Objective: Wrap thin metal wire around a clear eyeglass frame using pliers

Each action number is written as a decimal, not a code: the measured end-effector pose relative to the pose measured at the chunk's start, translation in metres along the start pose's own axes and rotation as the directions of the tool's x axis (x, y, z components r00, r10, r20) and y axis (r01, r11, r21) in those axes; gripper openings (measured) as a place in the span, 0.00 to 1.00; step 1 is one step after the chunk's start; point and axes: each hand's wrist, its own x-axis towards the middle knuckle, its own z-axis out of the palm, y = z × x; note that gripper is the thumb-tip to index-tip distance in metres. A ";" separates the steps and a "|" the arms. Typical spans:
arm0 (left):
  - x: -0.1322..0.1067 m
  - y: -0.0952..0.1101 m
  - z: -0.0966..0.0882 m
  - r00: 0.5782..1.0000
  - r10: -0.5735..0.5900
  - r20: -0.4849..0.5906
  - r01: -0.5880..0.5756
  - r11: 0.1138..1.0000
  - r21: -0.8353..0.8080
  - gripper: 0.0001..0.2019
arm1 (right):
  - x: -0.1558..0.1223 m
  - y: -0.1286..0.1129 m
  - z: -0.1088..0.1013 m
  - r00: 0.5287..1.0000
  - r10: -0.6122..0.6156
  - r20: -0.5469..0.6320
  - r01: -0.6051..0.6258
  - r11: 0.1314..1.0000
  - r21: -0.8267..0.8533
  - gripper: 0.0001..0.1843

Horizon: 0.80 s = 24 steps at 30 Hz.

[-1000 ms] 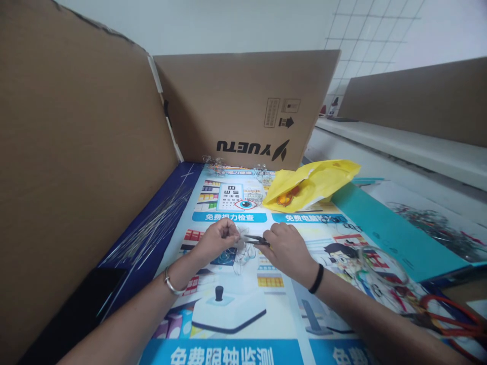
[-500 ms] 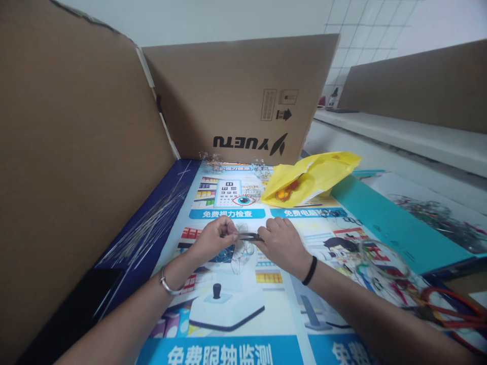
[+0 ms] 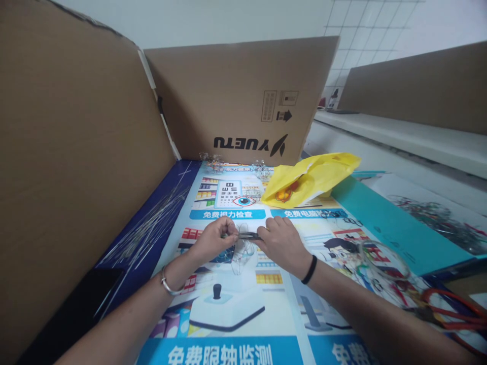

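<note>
In the head view my left hand (image 3: 213,238) is closed in a pinch on a thin, looped wire piece (image 3: 242,256), which hangs below the fingertips over the printed sheet. My right hand (image 3: 283,244) is wrapped round a pair of pliers (image 3: 249,235). The dark jaws point left and reach the wire beside my left fingertips. Exactly where the jaws touch is too small to make out. The handles are mostly hidden in my right palm.
A yellow bag (image 3: 315,177) lies beyond my right hand. Straight wires (image 3: 148,228) are spread at the left, above a black flat object (image 3: 91,294). Cardboard panels (image 3: 228,96) wall the back and left. Red-handled scissors (image 3: 452,309) and coiled wire (image 3: 388,263) lie right.
Almost nothing differs. Both hands stay in place with the pliers at the wire piece, and the whole view has shifted very slightly.
</note>
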 end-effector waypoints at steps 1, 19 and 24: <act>0.000 0.001 0.000 1.000 -0.002 0.002 0.002 1.000 0.000 0.04 | 0.000 0.000 0.000 1.000 -0.002 -0.001 0.002 1.000 -0.002 0.15; -0.001 0.012 -0.001 1.000 0.029 -0.012 -0.028 0.994 0.105 0.03 | 0.003 0.003 -0.007 0.998 0.015 0.060 -0.017 0.999 0.031 0.17; -0.001 0.010 -0.001 1.000 0.025 -0.007 -0.024 0.994 0.105 0.03 | 0.002 0.003 -0.005 0.999 -0.021 0.049 0.020 0.999 0.025 0.16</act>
